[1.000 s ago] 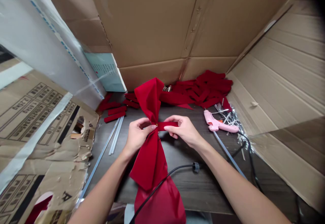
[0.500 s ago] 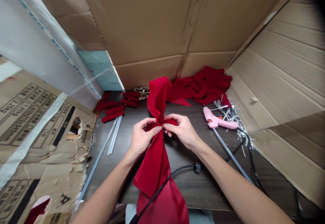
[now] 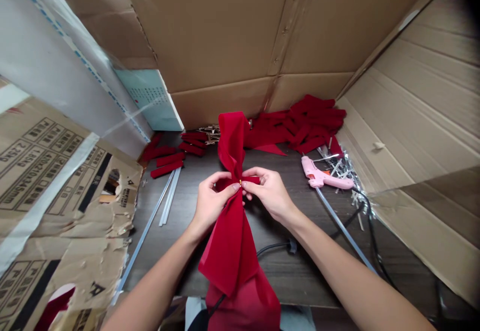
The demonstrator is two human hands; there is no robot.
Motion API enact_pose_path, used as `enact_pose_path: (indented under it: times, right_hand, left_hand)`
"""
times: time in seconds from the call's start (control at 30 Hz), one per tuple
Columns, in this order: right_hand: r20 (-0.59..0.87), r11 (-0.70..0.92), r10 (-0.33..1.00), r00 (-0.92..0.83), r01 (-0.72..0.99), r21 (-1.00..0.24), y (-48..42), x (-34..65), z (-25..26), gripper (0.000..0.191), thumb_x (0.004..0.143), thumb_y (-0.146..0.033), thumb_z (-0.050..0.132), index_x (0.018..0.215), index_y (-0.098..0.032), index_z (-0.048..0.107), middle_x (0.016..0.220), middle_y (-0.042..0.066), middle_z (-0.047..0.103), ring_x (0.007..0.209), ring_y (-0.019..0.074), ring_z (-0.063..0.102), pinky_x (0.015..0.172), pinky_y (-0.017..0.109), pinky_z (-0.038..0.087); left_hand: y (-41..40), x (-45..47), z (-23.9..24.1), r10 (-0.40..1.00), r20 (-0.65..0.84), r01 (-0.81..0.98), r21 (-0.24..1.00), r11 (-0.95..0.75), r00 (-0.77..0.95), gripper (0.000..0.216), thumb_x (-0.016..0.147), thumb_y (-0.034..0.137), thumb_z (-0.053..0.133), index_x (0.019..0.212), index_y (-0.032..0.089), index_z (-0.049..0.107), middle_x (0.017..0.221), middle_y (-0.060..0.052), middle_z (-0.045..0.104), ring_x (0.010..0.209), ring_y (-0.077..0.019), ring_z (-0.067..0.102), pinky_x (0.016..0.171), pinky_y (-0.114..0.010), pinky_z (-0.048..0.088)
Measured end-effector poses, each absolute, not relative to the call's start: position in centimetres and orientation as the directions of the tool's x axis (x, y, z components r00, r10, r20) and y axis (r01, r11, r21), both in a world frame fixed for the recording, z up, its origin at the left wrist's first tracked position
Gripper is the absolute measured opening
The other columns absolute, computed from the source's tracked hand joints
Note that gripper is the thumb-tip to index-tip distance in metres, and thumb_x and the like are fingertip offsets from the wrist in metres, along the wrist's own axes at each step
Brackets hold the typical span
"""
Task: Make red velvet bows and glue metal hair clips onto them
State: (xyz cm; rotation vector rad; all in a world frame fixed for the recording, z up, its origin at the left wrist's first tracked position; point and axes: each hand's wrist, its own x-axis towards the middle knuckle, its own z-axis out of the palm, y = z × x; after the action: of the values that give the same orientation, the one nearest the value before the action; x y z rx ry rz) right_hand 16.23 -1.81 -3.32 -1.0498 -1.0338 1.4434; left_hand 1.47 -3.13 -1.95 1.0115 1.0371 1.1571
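Observation:
A large red velvet bow (image 3: 233, 238) stretches from the middle of the table down over its front edge, gathered narrow at its centre. My left hand (image 3: 214, 198) pinches that gathered centre from the left, thumb on top. From the right, my right hand (image 3: 270, 194) pinches the same place, its thumb tip almost meeting the left one. A small gold-coloured bit (image 3: 240, 183) shows between the thumbs; it looks like a wire or tie. A short red strip (image 3: 250, 180) lies crosswise at the centre, partly hidden by my right fingers.
A pink glue gun (image 3: 323, 175) with a clear glue stick and black cord lies at the right, beside silvery ties (image 3: 347, 171). Red velvet pieces (image 3: 311, 121) are heaped at the back. Glue sticks (image 3: 170, 198) lie left. Cardboard walls (image 3: 225, 31) enclose the table (image 3: 292, 281).
The bow's lower tails have swung slightly right and now cover part of the black cable that lay over them. The gold-coloured bit shows more clearly. Both hands keep their pinch.

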Motion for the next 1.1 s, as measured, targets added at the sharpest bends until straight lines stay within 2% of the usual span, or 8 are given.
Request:
enact_pose_path:
  times: [0.23,0.37,0.5,0.67,0.77,0.93,1.1]
  right_hand:
    - [-0.087,-0.105,0.993,-0.082,-0.246,-0.964,-2.3,15.9,-3.1,0.025,0.065,-0.03,0.076,0.081,-0.014,0.065,0.056,0.001,0.064,0.046,0.0114,0.055,0.047,0.024,0.044]
    - [-0.108,-0.133,0.987,-0.12,-0.223,-0.966,-2.4,16.2,-2.8,0.024,0.066,-0.03,0.075,0.08,-0.015,0.061,0.057,0.002,0.066,0.046,0.012,0.058,0.048,0.024,0.047]
    - [-0.117,-0.13,0.991,-0.067,-0.244,-0.961,-2.2,16.4,-2.9,0.028,0.063,-0.03,0.079,0.074,-0.015,0.058,0.056,0.001,0.064,0.044,0.0124,0.058,0.043,0.022,0.045]
    - [-0.115,-0.126,0.992,-0.053,-0.295,-0.947,-2.3,16.3,-2.6,0.03,0.062,-0.032,0.08,0.07,-0.016,0.057,0.057,0.001,0.063,0.045,0.0141,0.061,0.044,0.025,0.049]
    - [-0.099,-0.114,0.993,-0.064,-0.311,-0.944,-2.5,16.2,-2.4,0.028,0.063,-0.03,0.08,0.069,-0.016,0.057,0.059,0.0,0.063,0.045,0.0136,0.06,0.046,0.025,0.049]
    - [-0.097,-0.11,0.994,-0.058,-0.314,-0.943,-2.8,16.3,-2.2,0.02,0.066,-0.028,0.078,0.069,-0.014,0.063,0.057,0.0,0.061,0.045,0.0091,0.051,0.043,0.022,0.04]
    - [-0.092,-0.152,0.981,-0.169,-0.387,-0.909,-2.8,16.7,-2.0,0.017,0.07,-0.03,0.073,0.073,-0.014,0.069,0.068,0.005,0.066,0.058,0.0133,0.058,0.051,0.026,0.046]
  left_hand:
    - [-3.0,1.5,-2.4,0.995,-0.097,-0.145,0.984,0.099,0.022,0.034,0.064,0.032,0.08,0.088,0.014,0.063,0.078,-0.005,0.069,0.063,-0.0217,0.067,0.059,-0.037,0.059]
    - [-3.1,1.4,-3.0,0.996,0.0,-0.125,0.992,-0.011,-0.088,0.036,0.066,0.031,0.079,0.093,0.019,0.057,0.084,-0.001,0.066,0.06,-0.0162,0.064,0.055,-0.03,0.056]
    - [-3.2,1.1,-3.3,0.993,0.115,0.01,0.993,-0.115,-0.003,0.017,0.076,0.032,0.071,0.084,0.018,0.067,0.086,-0.004,0.066,0.07,-0.0172,0.064,0.063,-0.03,0.055]
    - [-3.0,0.8,-3.0,0.973,0.229,0.152,0.961,-0.233,0.041,0.023,0.071,0.025,0.076,0.094,0.02,0.075,0.094,-0.006,0.07,0.088,-0.0208,0.064,0.081,-0.031,0.049]
    - [-3.0,0.8,-2.9,0.958,0.277,0.187,0.939,-0.287,0.08,0.031,0.07,0.025,0.078,0.1,0.021,0.074,0.097,-0.006,0.069,0.091,-0.0203,0.064,0.083,-0.03,0.048]
    - [-3.1,1.0,-2.6,0.934,0.341,0.261,0.897,-0.356,0.101,0.033,0.069,0.024,0.079,0.102,0.022,0.073,0.098,-0.006,0.069,0.091,-0.0199,0.063,0.083,-0.03,0.048]
    - [-3.2,0.9,-2.4,0.938,0.334,0.243,0.906,-0.348,0.098,0.036,0.066,0.022,0.081,0.101,0.022,0.074,0.098,-0.007,0.067,0.089,-0.0205,0.063,0.081,-0.031,0.051]
